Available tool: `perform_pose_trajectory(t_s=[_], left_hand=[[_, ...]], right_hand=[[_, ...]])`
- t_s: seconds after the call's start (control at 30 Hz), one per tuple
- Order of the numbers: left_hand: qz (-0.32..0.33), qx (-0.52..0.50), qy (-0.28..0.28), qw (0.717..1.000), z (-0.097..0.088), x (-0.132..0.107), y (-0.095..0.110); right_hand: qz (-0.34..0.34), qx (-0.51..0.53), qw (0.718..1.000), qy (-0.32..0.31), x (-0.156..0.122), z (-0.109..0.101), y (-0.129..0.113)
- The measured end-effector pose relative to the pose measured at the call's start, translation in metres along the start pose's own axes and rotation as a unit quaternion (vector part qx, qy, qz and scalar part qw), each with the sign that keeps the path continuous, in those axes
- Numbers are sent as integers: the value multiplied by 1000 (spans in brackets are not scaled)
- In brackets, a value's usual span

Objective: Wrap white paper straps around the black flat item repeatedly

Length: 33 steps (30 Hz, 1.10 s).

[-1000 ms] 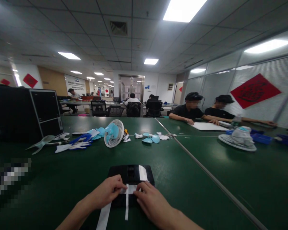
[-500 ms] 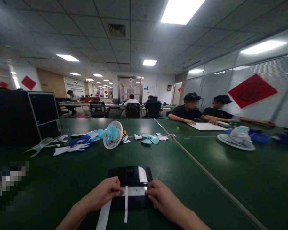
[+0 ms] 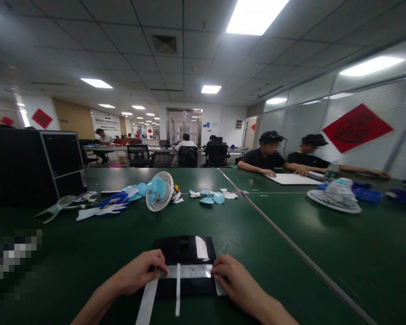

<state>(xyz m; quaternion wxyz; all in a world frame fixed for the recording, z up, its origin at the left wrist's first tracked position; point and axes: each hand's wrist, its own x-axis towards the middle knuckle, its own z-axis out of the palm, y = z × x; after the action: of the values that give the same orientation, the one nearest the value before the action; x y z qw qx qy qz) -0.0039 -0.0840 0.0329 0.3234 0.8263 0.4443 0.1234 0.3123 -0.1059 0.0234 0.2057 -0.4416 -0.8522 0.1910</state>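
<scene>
Flat on the table in front of me lies a black panel (image 3: 169, 247), with a white label on its upper right. A shiny tape strip (image 3: 192, 271) runs across its middle, crossed by a narrow white strip (image 3: 177, 293). My left hand (image 3: 149, 271) pinches at the tape's left end. At the right end, the closed fingers of my right hand (image 3: 228, 275) hold the tape's edge. A wider white ribbed strip (image 3: 146, 302) slants down from beneath my left hand. Part of a pale piece shows under my right hand.
Farther back are a small white fan (image 3: 159, 191), blue-and-white gloves (image 3: 104, 207), loose blue fan blades (image 3: 211, 197) and a black computer case (image 3: 30, 167). A white fan cover (image 3: 334, 198) stands to the right near blue trays. Two people sit at the far right with a white board (image 3: 292, 179).
My hands have moved slightly apart, the left one leftward and the right one rightward. More of the shiny tape shows between them. The panel has stayed in place.
</scene>
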Motion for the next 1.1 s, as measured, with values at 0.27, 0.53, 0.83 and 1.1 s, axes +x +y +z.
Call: perform_pose_trajectory(t_s=[0.27, 0.53, 0.83, 1.1], left_hand=[[-81, 90, 189, 974, -11, 2, -33], [-196, 239, 217, 926, -25, 3, -96], [-222, 257, 202, 919, -28, 2, -99], [-230, 242, 189, 924, -28, 2, -101]], right_hand=[[13, 10, 999, 50, 6, 1, 11], [18, -28, 999, 15, 49, 0, 6], [-22, -94, 995, -24, 116, 12, -8], [45, -121, 992, -13, 111, 9, 1]])
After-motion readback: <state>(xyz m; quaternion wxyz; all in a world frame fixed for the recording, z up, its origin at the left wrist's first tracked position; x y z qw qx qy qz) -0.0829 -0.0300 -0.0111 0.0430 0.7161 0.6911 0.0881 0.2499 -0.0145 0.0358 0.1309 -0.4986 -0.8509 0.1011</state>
